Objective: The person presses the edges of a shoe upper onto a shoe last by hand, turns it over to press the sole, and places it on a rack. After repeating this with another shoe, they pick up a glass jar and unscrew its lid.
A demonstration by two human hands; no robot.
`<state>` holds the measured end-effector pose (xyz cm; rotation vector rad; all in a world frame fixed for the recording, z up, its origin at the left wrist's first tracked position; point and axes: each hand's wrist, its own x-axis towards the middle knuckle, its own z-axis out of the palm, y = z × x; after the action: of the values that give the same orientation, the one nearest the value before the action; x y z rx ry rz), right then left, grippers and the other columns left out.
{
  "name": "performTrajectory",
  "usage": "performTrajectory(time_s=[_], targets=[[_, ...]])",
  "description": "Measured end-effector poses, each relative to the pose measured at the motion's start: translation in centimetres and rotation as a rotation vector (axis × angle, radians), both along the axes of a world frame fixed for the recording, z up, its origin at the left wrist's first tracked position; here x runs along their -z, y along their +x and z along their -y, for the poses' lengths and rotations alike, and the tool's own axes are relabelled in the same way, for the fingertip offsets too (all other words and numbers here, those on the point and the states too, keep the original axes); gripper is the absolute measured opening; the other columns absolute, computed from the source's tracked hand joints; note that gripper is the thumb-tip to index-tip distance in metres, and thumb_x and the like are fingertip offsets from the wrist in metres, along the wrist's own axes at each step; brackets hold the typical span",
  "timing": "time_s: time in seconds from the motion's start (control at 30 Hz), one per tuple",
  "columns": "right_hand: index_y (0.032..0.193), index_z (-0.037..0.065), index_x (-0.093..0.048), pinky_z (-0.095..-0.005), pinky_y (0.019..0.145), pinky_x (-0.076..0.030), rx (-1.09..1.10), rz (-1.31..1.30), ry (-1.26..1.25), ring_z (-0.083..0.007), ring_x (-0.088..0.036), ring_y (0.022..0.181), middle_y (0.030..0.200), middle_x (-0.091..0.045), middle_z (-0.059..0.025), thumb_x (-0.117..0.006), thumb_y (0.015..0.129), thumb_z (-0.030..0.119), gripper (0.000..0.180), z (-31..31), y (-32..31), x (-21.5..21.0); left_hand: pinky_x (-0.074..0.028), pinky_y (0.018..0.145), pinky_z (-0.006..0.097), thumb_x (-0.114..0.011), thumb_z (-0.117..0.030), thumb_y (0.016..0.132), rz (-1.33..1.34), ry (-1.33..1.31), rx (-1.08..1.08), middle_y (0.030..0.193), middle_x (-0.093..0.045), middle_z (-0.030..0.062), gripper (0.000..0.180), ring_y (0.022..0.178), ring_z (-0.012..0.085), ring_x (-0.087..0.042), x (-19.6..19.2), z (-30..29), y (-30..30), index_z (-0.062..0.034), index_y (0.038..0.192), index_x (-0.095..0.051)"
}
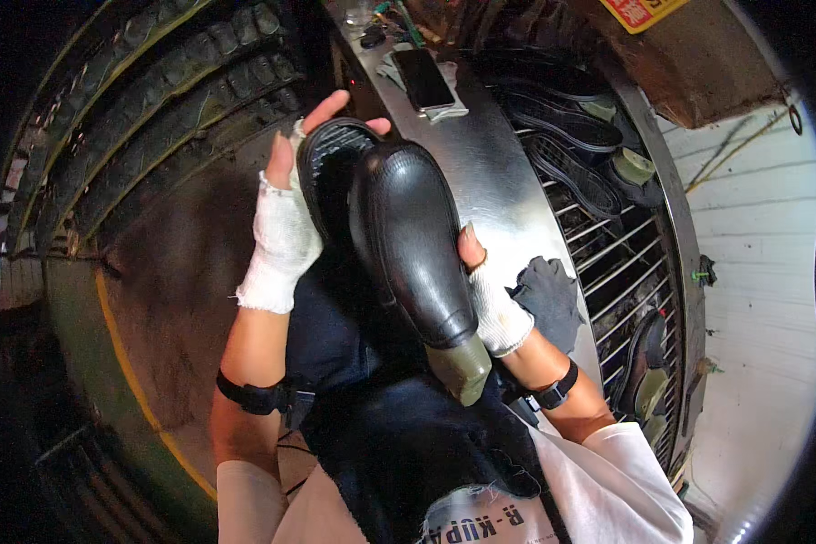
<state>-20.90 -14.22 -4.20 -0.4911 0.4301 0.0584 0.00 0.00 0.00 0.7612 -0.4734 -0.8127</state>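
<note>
My left hand (283, 227), in a white fingerless glove, grips a black shoe sole (314, 177) from its outer side, fingers around the toe end. The sole's ridged inner face is partly visible. Close against it is a black leather shoe upper (412, 240), stretched over a greenish last (461, 370) that sticks out at the heel end. My right hand (497, 308), gloved the same way, holds this upper near its heel, thumb up along the side. Its other fingers are hidden behind the shoe. Sole and upper lie side by side, overlapping at the toe; whether they touch I cannot tell.
On the metal bench (494, 177) lie a phone (423, 78) on a cloth and a crumpled dark grey cloth (548, 299). A barred rack (607, 240) at right bears several soles (571, 172) and a lasted shoe (646, 358). Tiered racks (199, 82) stand at far left.
</note>
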Motion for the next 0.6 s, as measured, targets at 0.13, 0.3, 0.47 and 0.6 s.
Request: performTrajectory(time_s=[0.13,0.3,0.47,0.6], targets=[[0.156,-0.002,-0.043,-0.0547,0.102,-0.059,-0.157,0.168,0.107,-0.0432,-0.071,0.115,0.139,-0.065,-0.0279,-0.065,0.091,0.076,0.104,-0.1,-0.7,0.4,-0.059,0.105,0.046,-0.035,-0.06,0.113,-0.141,-0.081,0.065,0.141,-0.067,0.0225,0.072,0.119,0.0315,-0.072,0.0,-0.7,-0.5,-0.0031,0.157,-0.047],[0.158,-0.002,-0.039,-0.065,0.097,-0.057,-0.21,0.248,0.068,-0.0573,-0.067,0.111,0.138,-0.062,-0.0348,-0.059,0.081,0.092,0.124,1.1,-0.6,-0.5,-0.061,0.1,0.047,-0.032,-0.057,0.115,-0.295,-0.041,0.117,0.133,-0.072,0.0207,0.069,0.113,0.0302,-0.075,0.1,0.6,-0.9,-0.0019,0.15,-0.054],[0.155,-0.002,-0.044,-0.0544,0.099,-0.06,-0.037,0.128,-0.054,-0.0453,-0.071,0.112,0.139,-0.064,-0.029,-0.064,0.084,0.086,0.115,1.3,-0.6,-0.8,-0.052,0.102,0.038,-0.065,-0.026,0.104,0.892,0.509,-0.512,0.129,-0.064,0.015,0.04,0.12,0.0242,-0.063,-0.4,1.0,-2.2,-0.0042,0.138,-0.064],[0.153,-0.002,-0.048,-0.0459,0.1,-0.062,-0.001,0.1,-0.078,-0.0357,-0.073,0.112,0.139,-0.066,-0.0243,-0.067,0.086,0.081,0.109,1.2,-1.1,-1.3,-0.049,0.08,0.03,-0.077,-0.017,0.095,0.863,0.294,-0.362,0.102,-0.062,0.0045,0.023,0.088,0.0151,-0.059,-3.3,-1.2,-3.7,-0.0041,0.112,-0.067]])
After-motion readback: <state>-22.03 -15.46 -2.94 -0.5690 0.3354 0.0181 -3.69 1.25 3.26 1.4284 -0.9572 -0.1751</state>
